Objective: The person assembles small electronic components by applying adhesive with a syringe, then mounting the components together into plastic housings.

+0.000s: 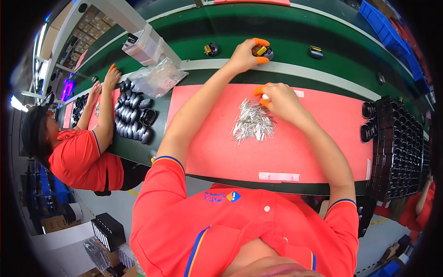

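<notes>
Left hand (243, 54) gripping small black part (264, 51) on green belt (286, 44), right hand (279, 98) pinching a pin above metal pin pile (253, 122), black tray stack (399, 147) right of pile, red mat (314, 138) beneath.

The person wears a bright red-orange polo shirt (240, 221) with short sleeves; each sleeve cuff carries a thin blue and white band. A blue stripe runs down the collar placket toward six o'clock, with a small white button at the chest. A small blue and orange emblem sits toward ten o'clock of that button. Forearms are bare. Orange finger cots cap the fingertips of the left hand (244, 54) and the right hand (279, 99).
</notes>
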Tool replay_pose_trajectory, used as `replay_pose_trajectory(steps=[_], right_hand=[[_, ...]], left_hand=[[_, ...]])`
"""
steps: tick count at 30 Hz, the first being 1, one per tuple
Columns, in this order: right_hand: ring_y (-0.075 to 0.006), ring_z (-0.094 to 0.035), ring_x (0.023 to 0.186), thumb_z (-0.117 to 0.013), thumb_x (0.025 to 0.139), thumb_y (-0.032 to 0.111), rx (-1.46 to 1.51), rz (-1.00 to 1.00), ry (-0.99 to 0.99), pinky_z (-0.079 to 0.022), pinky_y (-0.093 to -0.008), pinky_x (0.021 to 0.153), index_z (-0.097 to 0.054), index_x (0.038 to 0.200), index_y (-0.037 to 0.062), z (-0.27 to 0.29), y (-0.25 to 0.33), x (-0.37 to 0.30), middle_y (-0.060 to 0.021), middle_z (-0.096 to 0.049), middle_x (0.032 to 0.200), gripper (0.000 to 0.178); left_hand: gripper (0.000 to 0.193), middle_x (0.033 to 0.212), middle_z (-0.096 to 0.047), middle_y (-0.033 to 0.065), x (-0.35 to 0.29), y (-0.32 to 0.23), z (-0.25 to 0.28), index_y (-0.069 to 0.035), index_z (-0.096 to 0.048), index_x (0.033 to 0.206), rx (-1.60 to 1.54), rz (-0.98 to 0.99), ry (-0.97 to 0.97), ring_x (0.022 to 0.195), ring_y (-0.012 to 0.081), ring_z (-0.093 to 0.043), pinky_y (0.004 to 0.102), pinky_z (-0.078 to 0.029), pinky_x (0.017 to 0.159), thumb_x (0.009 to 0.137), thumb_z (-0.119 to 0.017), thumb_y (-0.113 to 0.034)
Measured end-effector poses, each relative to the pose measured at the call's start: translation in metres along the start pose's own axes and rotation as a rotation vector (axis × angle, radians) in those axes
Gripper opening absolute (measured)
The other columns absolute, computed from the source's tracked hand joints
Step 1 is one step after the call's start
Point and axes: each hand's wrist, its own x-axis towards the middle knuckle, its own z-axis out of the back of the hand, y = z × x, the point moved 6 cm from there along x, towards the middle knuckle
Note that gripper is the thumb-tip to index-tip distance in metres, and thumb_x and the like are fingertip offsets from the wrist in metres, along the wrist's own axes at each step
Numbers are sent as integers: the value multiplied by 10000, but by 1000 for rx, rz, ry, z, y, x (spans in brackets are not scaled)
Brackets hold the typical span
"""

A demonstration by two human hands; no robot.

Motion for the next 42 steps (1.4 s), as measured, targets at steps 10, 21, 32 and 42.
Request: replay_pose_trajectory(steps=[10, 21, 32, 42], right_hand=[[-337, -651, 734, -658, 699, 10, -369, 170, 32, -521, -433, 624, -605, 841, 15, -20, 33, 23, -154, -638, 763, 152], [-63, -541, 687, -646, 833, -3, 829, -339, -355, -426, -204, 600, -659, 969, 10, 31, -40, -32, -9, -648, 865, 137], [-71, -533, 768, -656, 801, -64, 495, -164, -463, -405, -190, 599, -668, 901, -9, 32, -35, -39, -24, -554, 904, 115], [-115, -557, 768, -673, 768, -94, 426, -89, -437, -440, -221, 599, -698, 920, -3, 33, -41, -37, -42, -559, 884, 179]], left_hand=[[546, 1005, -589, 119, -74, -19, 18, -147, -605, 1230, -272, 21, -260, 899, 269, -596, 347, -502, 793, 717, -791, -145], [525, 974, -567, 124, -103, -76, -23, -70, -624, 1207, -279, 1, -83, 796, 258, -600, 354, -514, 722, 714, -795, -129], [511, 962, -601, 132, -104, -65, -30, -52, -612, 1212, -399, 20, -60, 780, 261, -609, 343, -517, 683, 737, -791, -105], [376, 838, -629, 153, -103, -61, -29, -4, -595, 958, -438, 45, -157, 693, 294, -621, 363, -512, 598, 689, -833, -118]])
